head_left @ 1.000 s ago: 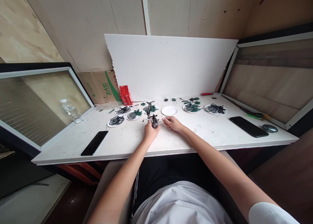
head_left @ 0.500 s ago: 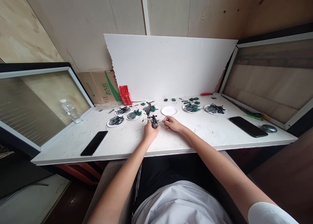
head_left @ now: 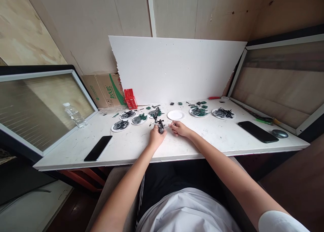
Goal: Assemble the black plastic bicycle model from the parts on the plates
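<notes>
My left hand (head_left: 157,138) is closed around a small black model bicycle (head_left: 160,125), held just above the white table. One of its wheels (head_left: 157,112) points away toward the back, and my fingers hide part of the frame. To the right, my right hand (head_left: 179,128) pinches a thin-shafted tool that looks like a screwdriver (head_left: 166,126). Its shaft reaches left to the bicycle; whether the tip sits in a screw is too small to tell.
Paper plates of black parts (head_left: 120,125) and green parts (head_left: 139,118) stand behind my hands, with a bare white plate (head_left: 176,115) among them. Phones lie left (head_left: 98,148) and right (head_left: 257,131). A water bottle (head_left: 75,115) and a red box (head_left: 130,98) stand at left.
The model bicycle has turned slightly in my left hand, so its far wheel now shows wider and leans right. My right hand keeps nearly the same place.
</notes>
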{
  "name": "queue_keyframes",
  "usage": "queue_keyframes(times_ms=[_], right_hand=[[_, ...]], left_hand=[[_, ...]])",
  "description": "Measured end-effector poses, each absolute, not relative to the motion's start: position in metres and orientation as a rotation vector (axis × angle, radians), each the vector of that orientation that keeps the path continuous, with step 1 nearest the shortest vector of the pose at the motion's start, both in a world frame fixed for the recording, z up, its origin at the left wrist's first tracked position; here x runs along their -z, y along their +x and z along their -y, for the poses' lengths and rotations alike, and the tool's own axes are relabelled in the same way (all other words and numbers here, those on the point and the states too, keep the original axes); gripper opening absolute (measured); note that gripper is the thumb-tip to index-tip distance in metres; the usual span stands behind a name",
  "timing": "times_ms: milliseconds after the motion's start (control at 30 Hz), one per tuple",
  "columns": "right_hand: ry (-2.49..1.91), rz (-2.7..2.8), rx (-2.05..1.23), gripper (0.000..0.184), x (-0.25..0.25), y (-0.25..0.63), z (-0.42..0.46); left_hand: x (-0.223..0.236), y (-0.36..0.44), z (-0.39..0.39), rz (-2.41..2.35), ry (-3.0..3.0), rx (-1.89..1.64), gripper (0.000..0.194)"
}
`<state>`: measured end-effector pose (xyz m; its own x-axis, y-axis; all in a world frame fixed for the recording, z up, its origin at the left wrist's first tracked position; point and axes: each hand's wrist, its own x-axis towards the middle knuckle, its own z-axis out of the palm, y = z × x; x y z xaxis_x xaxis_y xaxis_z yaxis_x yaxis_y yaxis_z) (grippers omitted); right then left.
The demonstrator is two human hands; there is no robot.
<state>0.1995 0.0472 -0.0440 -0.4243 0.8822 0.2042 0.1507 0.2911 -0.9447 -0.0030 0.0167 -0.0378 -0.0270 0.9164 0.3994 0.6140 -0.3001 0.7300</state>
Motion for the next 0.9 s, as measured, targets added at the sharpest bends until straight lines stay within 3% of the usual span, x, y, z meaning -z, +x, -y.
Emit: queue_keyframes(times_ms=[233,500,900], right_hand=[[-0.948,1.797,-1.174,0.059,0.04,0.198,-0.045],[-1.03,1.741,-1.132,0.045,0.035,0.193,-0.036],[-0.961,1.808,-1.074,0.054,0.038,0.198,-0.042]], left_hand=[[0.038,-0.002,-0.016,-1.602,1.95,-1.23,0.021],[0.038,-0.004,-0.017,-1.538,1.854,-1.284,0.024],[0.039,-0.003,-0.018,-1.532,1.821,-1.274,0.024]])
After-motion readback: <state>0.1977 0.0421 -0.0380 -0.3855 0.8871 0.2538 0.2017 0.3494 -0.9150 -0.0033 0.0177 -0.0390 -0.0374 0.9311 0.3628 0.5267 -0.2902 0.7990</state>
